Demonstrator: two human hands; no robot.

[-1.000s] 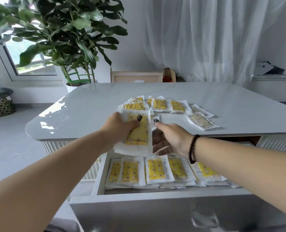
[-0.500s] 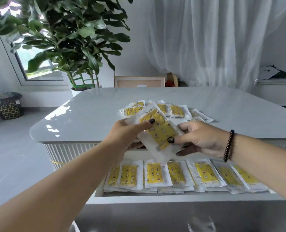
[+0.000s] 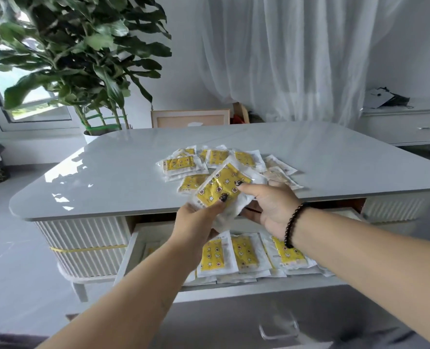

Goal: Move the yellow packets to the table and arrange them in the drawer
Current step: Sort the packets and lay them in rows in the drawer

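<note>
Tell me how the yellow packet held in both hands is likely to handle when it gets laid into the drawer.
The yellow packet looks floppy: its white edge crumples below the left hand. It is probably light, since the right hand steadies it with only a thumb on top. The glossy wrapper may slide over the packets in the drawer, so setting it down flat seems wise.

I hold one yellow packet [image 3: 221,187], white-edged, tilted, just above the drawer [image 3: 130,250]. A row of packets [image 3: 244,253] lies flat inside the drawer; a loose pile [image 3: 183,163] lies on the table [image 3: 123,167] behind it.
</note>
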